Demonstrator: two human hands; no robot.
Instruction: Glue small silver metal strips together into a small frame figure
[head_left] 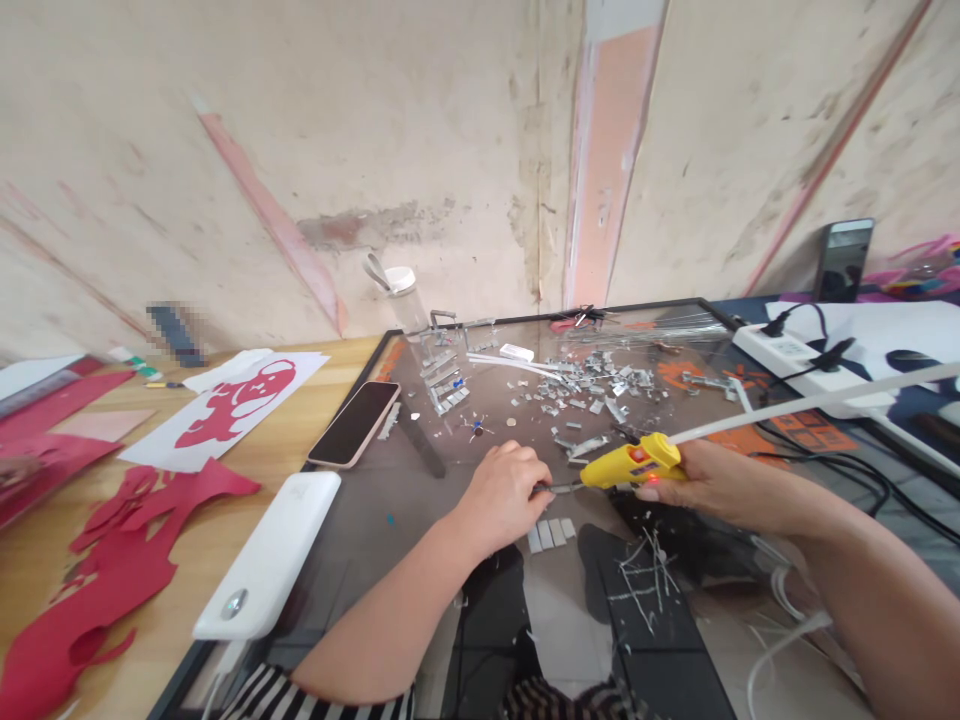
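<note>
A yellow hot glue gun [630,462] with a small red light is gripped in my right hand [686,478]. A white glue stick [810,402] runs out of its rear toward the right. My left hand [510,492] is closed in a pinch on a small dark piece at the glue gun's nozzle, too small to name. Just below the fingers, several flat grey strips [551,535] lie side by side on the glossy dark board [375,560]. Thin hardened glue strands [649,582] lie below the glue gun.
Grey scraps [600,380] are scattered behind my hands. A small grey model [444,380] stands beside a clear bottle [405,300]. Left are a phone [356,424], a white power bank [270,555] and red paper cutouts [127,560]. Right, cables run from a power strip [806,365].
</note>
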